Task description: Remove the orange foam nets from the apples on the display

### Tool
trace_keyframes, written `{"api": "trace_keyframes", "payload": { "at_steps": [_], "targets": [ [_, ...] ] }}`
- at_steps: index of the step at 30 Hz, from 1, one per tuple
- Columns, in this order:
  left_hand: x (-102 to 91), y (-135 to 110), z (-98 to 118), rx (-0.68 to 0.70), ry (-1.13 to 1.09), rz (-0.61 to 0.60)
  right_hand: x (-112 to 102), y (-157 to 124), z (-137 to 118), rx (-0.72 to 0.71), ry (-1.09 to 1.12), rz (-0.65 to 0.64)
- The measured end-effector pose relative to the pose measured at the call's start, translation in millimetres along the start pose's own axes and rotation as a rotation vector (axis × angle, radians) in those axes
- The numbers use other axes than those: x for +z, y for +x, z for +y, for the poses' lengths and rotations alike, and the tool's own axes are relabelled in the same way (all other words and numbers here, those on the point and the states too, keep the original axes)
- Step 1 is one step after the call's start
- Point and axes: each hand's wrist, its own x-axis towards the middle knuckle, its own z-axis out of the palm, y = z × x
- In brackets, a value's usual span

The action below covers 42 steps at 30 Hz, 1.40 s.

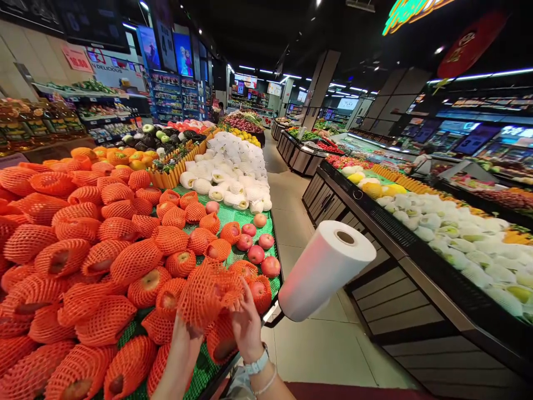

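Note:
An orange foam fruit net (200, 294) is between my hands, above the display. My left hand (188, 331) cups it from below, its fingers mostly hidden behind the mesh; a fruit inside is not clearly visible. At the net's loose right end, the fingers of my right hand (245, 319) are closed on the mesh. A pale watch (257, 364) is on my right wrist. Just beyond lie bare red apples (255, 254) on a green mat (275, 233). Many fruits in orange nets (137, 256) are heaped to the left.
A roll of white plastic bags (320, 272) stands tilted at the stand's right edge, close to my right hand. White-wrapped fruits (237, 166) lie farther back. Across the tiled aisle (291, 216) runs another fruit stand (387, 278). A person (422, 161) is in the right background.

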Motion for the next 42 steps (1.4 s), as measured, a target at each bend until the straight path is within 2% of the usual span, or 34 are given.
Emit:
{"api": "trace_keyframes", "payload": {
  "at_steps": [5, 8, 11, 14, 18, 25, 27, 30, 32, 34, 36, 38, 40, 42],
  "targets": [
    [26.5, -4, -13, 0.015, -0.045, -0.018, 16, -4, 7, -0.011, -0.200, -0.202],
    [33.2, -6, -14, -0.011, -0.043, -0.017, 19, 3, 2, -0.024, -0.297, -0.140],
    [34.6, -7, -8, -0.021, 0.054, -0.092, 12, 9, -6, -0.030, -0.285, -0.072],
    [35.0, -6, -3, 0.038, 0.162, -0.116, 7, 11, -21, -0.025, -0.317, -0.091],
    [38.2, -7, -5, 0.122, 0.104, -0.052, 12, 8, -37, -0.043, -0.413, -0.162],
    [46.0, -16, -16, 0.180, 0.054, -0.055, 15, 7, -15, -0.044, -0.430, -0.065],
    [42.7, -13, -13, 0.191, 0.142, -0.088, 11, 10, -14, -0.073, -0.439, -0.034],
    [36.9, -4, 6, 0.245, 0.248, -0.098, 4, 15, -23, -0.077, -0.467, -0.051],
    [36.4, 1, 24, 0.303, 0.193, -0.066, 2, 17, -32, -0.074, -0.513, -0.092],
    [38.9, 1, 39, 0.312, 0.118, -0.110, 4, 17, -40, -0.100, -0.566, -0.167],
    [42.7, -4, 48, 0.214, 0.112, -0.249, 8, 14, -48, -0.168, -0.612, -0.282],
    [45.5, -11, 47, 0.086, 0.150, -0.322, 13, 12, -58, -0.248, -0.666, -0.424],
    [45.6, -16, 38, 0.044, 0.187, -0.282, 17, 11, -68, -0.318, -0.748, -0.553],
    [42.1, -15, 25, 0.106, 0.178, -0.155, 20, 11, -77, -0.351, -0.848, -0.655]
  ]
}}
